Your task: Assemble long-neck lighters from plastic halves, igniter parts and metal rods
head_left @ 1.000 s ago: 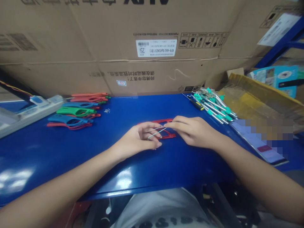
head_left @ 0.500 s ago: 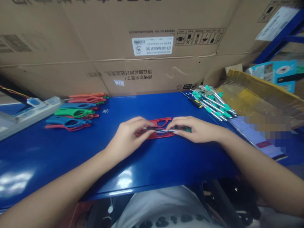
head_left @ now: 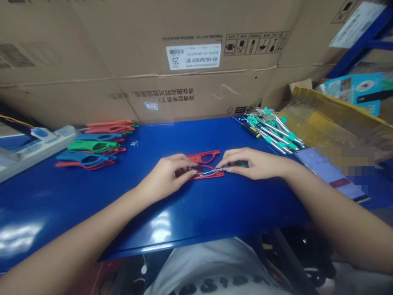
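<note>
Wires [head_left: 206,172] bridge the gap between our two hands, over the blue table [head_left: 184,209]. At nine o'clock from them, our left hand [head_left: 167,174] has thumb and fingers pinched, apparently on the wires' end, though the fingertips hide just what they grip. At three o'clock, our right hand [head_left: 254,164] is clamped on a green-ended metal rod [head_left: 222,169] that meets the wires. Beneath the wires we see the near shell [head_left: 218,175], red; the far shell [head_left: 198,157], also red, lies close by at twelve. Farther out, at two o'clock, sit a bunch of rods [head_left: 281,124] and a screwdriver [head_left: 251,130]; at three, a phone [head_left: 331,174]. At ten we have small pins [head_left: 134,143], then stacked handles [head_left: 82,145]. A carton [head_left: 129,53] stands behind, at twelve.
</note>
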A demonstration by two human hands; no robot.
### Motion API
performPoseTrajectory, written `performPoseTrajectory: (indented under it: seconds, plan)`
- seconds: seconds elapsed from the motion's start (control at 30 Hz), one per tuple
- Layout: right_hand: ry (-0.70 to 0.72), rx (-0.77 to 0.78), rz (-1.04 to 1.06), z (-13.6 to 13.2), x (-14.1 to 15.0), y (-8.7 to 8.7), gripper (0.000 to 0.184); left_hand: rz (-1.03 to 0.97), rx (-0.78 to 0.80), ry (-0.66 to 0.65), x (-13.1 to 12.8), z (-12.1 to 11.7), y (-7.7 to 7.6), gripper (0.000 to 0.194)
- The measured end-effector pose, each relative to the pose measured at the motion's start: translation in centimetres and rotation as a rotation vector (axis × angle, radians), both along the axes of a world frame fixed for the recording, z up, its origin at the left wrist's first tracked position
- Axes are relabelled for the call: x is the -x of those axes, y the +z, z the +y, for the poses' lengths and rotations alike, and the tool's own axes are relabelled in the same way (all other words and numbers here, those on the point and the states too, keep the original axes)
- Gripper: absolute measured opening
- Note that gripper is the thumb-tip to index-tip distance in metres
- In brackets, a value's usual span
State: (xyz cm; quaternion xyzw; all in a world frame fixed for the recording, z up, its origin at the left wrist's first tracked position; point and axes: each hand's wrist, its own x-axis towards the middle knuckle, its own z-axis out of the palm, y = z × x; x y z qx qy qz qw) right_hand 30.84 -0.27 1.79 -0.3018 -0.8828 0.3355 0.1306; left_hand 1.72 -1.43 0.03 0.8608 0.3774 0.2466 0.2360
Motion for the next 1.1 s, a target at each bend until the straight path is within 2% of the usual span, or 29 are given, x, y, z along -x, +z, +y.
performPoseTrajectory:
  seconds: [0.2,0.43,0.6,0.77,1.1]
  plan:
    - [-0.005,0.001,-0.016,0.1,0.0,-0.2,0.028,0.036,-0.006,-0.027,0.3,0.2,0.1,0.02]
    - [-0.111,0.037,-0.041,-0.2,0.1,-0.1,0.016,0.091,-0.084,-0.034,0.6,0.5,0.0,0.018]
    - [-0.059,-0.051,-0.027,-0.2,0.2,-0.2,0.016,0.133,-0.151,-0.088,0.6,0.4,-0.2,0.019]
    - [-0.044,-0.105,-0.043,-0.4,0.3,-0.1,0.018,0.219,-0.183,-0.079,0.6,0.2,-0.5,0.021]
    - [-0.06,-0.358,-0.263,-1.3,0.6,0.3,0.021,0.247,-0.151,-0.037,0.4,-0.1,-0.1,0.02]
